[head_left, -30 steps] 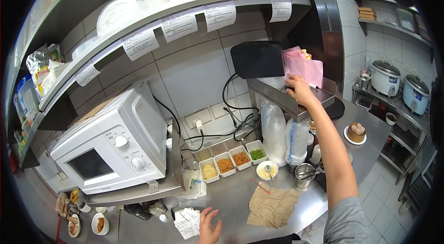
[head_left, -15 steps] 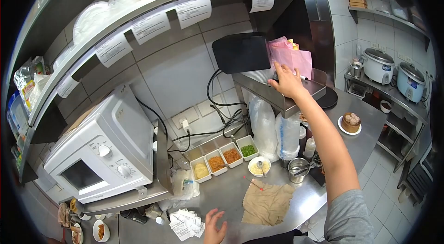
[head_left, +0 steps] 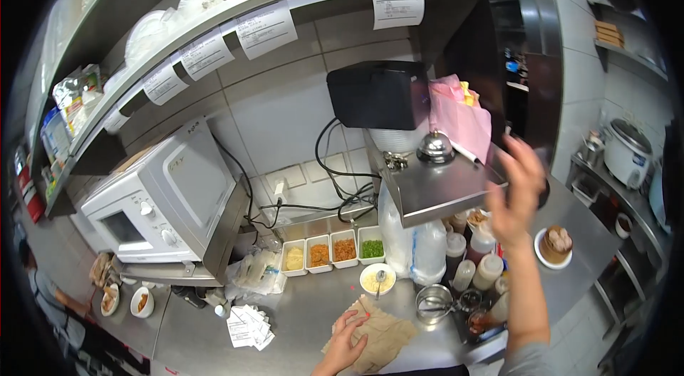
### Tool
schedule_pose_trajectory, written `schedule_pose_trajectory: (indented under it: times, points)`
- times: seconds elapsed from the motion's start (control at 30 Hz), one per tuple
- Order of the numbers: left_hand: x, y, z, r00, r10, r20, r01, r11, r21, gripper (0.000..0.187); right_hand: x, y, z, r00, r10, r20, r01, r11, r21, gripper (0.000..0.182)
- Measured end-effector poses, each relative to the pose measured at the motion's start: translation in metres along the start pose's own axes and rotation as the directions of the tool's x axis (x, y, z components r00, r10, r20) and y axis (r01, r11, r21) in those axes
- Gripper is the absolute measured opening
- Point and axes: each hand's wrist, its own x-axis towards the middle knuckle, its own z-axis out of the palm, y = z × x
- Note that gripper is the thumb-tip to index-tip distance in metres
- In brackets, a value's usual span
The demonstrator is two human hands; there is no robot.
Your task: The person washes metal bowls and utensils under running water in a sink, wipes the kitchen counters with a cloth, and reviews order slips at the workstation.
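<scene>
My right hand [head_left: 519, 194], smeared by motion, hangs in the air beside the right edge of a small metal shelf [head_left: 445, 187]; its fingers are apart and nothing shows in them. A silver service bell [head_left: 434, 149] stands on that shelf, left of the hand. Behind the bell is a pink cloth or bag [head_left: 463, 119]. My left hand [head_left: 343, 346] is low in the view, over the left part of a crumpled tan cloth [head_left: 381, 347] on the steel counter, fingers spread and holding nothing.
Four white tubs [head_left: 344, 251] of toppings line the counter's back, by a bowl with a spoon [head_left: 377, 279]. Sauce bottles [head_left: 488, 270] crowd under the shelf. A plate with a steamer basket [head_left: 554, 244] sits right; a microwave [head_left: 160, 194] and paper slips [head_left: 249, 326] are left.
My right hand has left the spot over the bell and moved right and down, uncovering the bell. My left hand has come over the tan cloth. The camera view has shifted.
</scene>
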Motion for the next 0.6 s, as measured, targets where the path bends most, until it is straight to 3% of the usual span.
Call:
schedule_pose_trajectory:
  times: [0.03, 0.07, 0.1, 0.13, 0.2, 0.23, 0.27, 0.3, 0.4, 0.5, 0.6]
  points:
    - [0.001, 0.002, 0.008, 0.995, -0.089, 0.042, 0.094, 0.988, -0.127, 0.041, -0.018, 0.024, -0.021, 0.999, 0.023, -0.045, -0.023, 1.000, -0.009, 0.041]
    - [0.004, 0.007, 0.011, 0.991, -0.133, 0.032, 0.136, 0.984, -0.114, 0.041, -0.039, 0.057, -0.041, 0.993, 0.061, -0.100, -0.069, 0.995, -0.076, 0.039]
    - [0.006, 0.013, 0.013, 0.984, -0.178, 0.017, 0.179, 0.978, -0.103, 0.042, -0.066, 0.088, -0.064, 0.964, 0.250, -0.095, -0.265, 0.939, -0.220, 0.036]
    - [0.007, 0.018, 0.014, 0.974, -0.226, 0.004, 0.225, 0.970, -0.093, 0.042, -0.093, 0.127, -0.082, 0.922, 0.369, -0.118, -0.387, 0.896, -0.220, 0.035]
    - [0.006, 0.020, 0.021, 0.972, -0.232, -0.036, 0.230, 0.971, -0.061, 0.042, -0.208, 0.259, -0.128, 0.838, 0.534, -0.109, -0.528, 0.746, -0.406, 0.041]
    - [0.005, 0.023, 0.024, 0.971, -0.234, -0.052, 0.231, 0.972, -0.045, 0.042, -0.284, 0.318, -0.150, 0.733, 0.664, -0.148, -0.654, 0.627, -0.424, 0.042]
    - [0.005, 0.027, 0.027, 0.967, -0.249, -0.049, 0.248, 0.968, -0.028, 0.042, -0.356, 0.366, -0.173, 0.510, 0.849, -0.138, -0.792, 0.400, -0.462, 0.044]
    - [0.006, 0.032, 0.028, 0.964, -0.262, -0.044, 0.262, 0.965, -0.010, 0.043, -0.417, 0.396, -0.191, 0.385, 0.915, -0.117, -0.824, 0.284, -0.489, 0.043]
    - [0.015, 0.047, 0.033, 0.956, -0.292, -0.031, 0.293, 0.956, 0.024, 0.043, -0.505, 0.400, -0.201, -0.002, 0.988, -0.153, -0.802, -0.093, -0.591, 0.029]
    - [0.027, 0.058, 0.036, 0.959, -0.282, -0.028, 0.283, 0.958, 0.035, 0.043, -0.507, 0.383, -0.140, -0.125, 0.992, -0.036, -0.789, -0.121, -0.603, 0.029]
    - [0.034, 0.062, 0.041, 0.965, -0.263, -0.026, 0.264, 0.964, 0.037, 0.045, -0.474, 0.344, -0.076, -0.148, 0.983, 0.104, -0.798, -0.057, -0.600, 0.030]
